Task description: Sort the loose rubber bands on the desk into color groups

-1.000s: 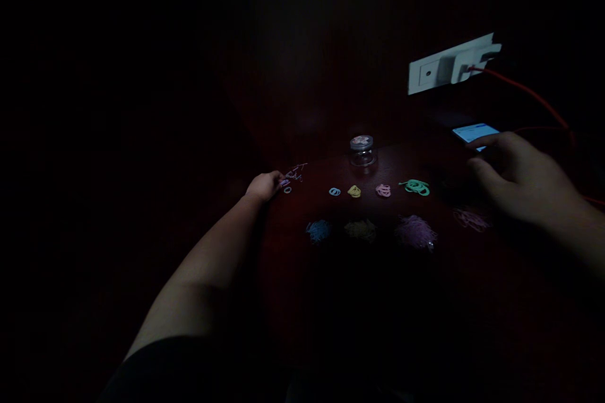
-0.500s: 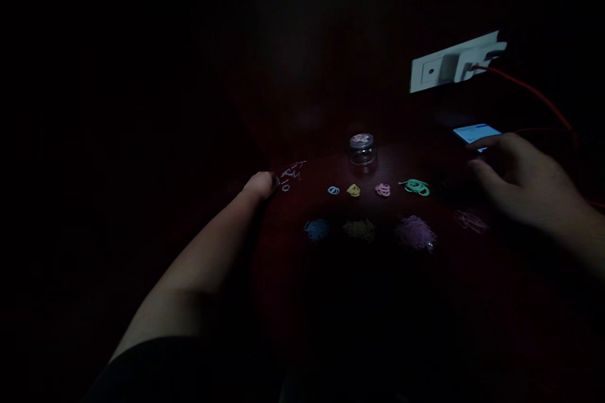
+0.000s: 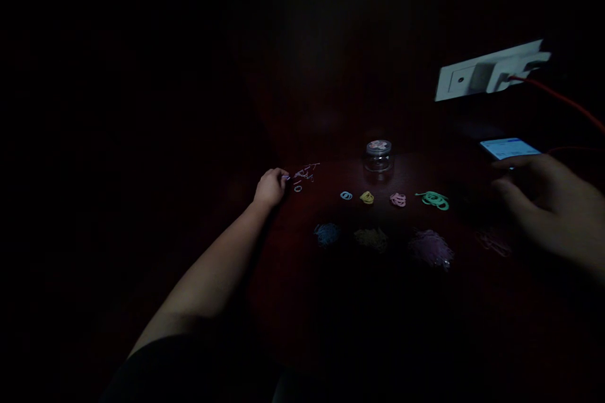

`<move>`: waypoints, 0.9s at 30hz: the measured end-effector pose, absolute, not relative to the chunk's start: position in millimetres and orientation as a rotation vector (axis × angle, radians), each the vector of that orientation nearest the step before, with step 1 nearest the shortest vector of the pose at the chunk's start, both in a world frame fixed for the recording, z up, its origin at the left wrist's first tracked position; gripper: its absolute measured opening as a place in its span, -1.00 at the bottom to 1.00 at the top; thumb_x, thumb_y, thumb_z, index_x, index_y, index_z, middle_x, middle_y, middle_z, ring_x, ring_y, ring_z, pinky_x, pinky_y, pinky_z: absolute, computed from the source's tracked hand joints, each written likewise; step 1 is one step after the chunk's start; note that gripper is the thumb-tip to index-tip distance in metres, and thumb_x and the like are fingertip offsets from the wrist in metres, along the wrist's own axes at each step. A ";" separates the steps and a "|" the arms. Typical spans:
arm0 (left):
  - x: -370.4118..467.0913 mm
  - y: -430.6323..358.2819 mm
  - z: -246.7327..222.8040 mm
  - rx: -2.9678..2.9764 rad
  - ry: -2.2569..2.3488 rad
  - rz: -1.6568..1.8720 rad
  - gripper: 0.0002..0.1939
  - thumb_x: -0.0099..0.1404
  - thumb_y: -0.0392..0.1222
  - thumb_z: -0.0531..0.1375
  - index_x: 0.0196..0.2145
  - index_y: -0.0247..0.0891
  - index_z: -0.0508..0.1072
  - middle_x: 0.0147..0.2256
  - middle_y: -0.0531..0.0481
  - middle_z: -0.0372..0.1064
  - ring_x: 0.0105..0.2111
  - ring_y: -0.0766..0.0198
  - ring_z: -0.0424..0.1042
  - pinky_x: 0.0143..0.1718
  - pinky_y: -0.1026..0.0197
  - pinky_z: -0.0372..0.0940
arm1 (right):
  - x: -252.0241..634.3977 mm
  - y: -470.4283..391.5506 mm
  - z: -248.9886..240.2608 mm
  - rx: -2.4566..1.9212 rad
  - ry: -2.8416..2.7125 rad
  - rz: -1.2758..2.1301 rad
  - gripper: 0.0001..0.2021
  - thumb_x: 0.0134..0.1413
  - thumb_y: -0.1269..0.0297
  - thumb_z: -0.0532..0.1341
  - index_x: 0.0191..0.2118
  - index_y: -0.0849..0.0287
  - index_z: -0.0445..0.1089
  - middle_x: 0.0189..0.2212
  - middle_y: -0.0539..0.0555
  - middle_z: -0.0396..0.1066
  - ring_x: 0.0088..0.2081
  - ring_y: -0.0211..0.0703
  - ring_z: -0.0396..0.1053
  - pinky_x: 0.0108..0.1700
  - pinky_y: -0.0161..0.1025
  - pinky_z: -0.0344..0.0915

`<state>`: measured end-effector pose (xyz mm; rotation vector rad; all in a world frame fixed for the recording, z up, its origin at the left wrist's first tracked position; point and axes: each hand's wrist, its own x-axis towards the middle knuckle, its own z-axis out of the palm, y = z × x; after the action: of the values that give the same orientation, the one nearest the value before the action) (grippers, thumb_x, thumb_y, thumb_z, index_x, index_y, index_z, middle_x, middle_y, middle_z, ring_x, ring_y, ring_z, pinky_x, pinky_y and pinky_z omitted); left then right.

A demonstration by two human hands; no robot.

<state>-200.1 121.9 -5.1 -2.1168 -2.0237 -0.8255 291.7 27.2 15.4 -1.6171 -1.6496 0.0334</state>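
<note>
My left hand (image 3: 273, 186) rests at the table's left side, fingers closed on something small and pale that I cannot make out. Beside it lie scattered pinkish bits (image 3: 307, 172) and a small ring (image 3: 297, 189). My right hand (image 3: 551, 195) is at the right near the lit phone (image 3: 509, 147), thumb and fingers apart, holding nothing visible. Between the hands lie blue bands (image 3: 346, 196), yellow bands (image 3: 367, 198), pink bands (image 3: 397, 200) and green bands (image 3: 435, 200). Nearer me are heaps of blue (image 3: 326, 234), yellowish (image 3: 371, 238) and purple (image 3: 432, 248) strands.
A lidded clear jar (image 3: 378, 156) stands behind the bands. A white wall socket plate (image 3: 454, 82) holds a charger (image 3: 503, 74) with a red cable (image 3: 562, 99). Faint pink strands (image 3: 494, 242) lie at the right. The surroundings are very dark.
The view has shifted, so the table things appear further right. More of my left hand's back shows, and a pale bit is now visible at its fingers. My right hand remains beside the phone.
</note>
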 end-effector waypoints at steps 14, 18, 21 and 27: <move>-159.3 118.0 -32.2 -2.476 -1.990 -1.469 -0.71 0.33 -0.10 0.21 -0.07 -0.30 0.53 -0.14 -0.14 0.58 -0.17 0.19 0.54 -0.01 0.12 0.39 | 291.6 25.2 11.1 -1.522 -1.698 -0.002 -0.58 0.06 -0.01 0.11 -0.05 0.13 0.40 -0.23 0.20 0.51 -0.33 0.06 0.48 -0.35 -0.05 0.40; -130.6 109.5 -25.1 -2.628 -1.697 -1.054 -0.76 0.39 -0.11 0.17 -0.08 -0.20 0.56 -0.09 -0.08 0.58 -0.10 0.15 0.53 0.06 0.11 0.36 | 290.6 24.6 12.3 -1.517 -1.701 0.011 -0.58 0.06 -0.01 0.12 -0.05 0.14 0.40 -0.24 0.19 0.51 -0.34 0.05 0.48 -0.35 -0.06 0.41; -121.7 105.9 -24.8 -2.678 -1.580 -0.864 -0.75 0.42 -0.11 0.14 -0.05 -0.17 0.56 -0.04 -0.06 0.56 -0.02 0.13 0.51 0.14 0.09 0.31 | 290.6 25.0 12.6 -1.520 -1.713 0.022 -0.59 0.07 0.00 0.14 -0.05 0.14 0.39 -0.25 0.18 0.51 -0.36 0.02 0.48 -0.35 -0.07 0.41; -119.9 97.5 -19.6 -2.756 -1.519 -0.709 -0.64 0.35 -0.08 0.21 0.07 -0.16 0.50 -0.01 -0.07 0.53 -0.02 0.12 0.50 0.13 0.09 0.31 | 293.8 26.2 9.4 -1.528 -1.726 0.015 -0.59 0.08 -0.01 0.16 -0.04 0.12 0.40 -0.25 0.16 0.51 -0.34 0.03 0.49 -0.36 -0.07 0.40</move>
<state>-119.9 97.5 -19.6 -2.7561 -1.5186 -0.7095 293.8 26.2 9.4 -1.5278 -1.7264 0.0155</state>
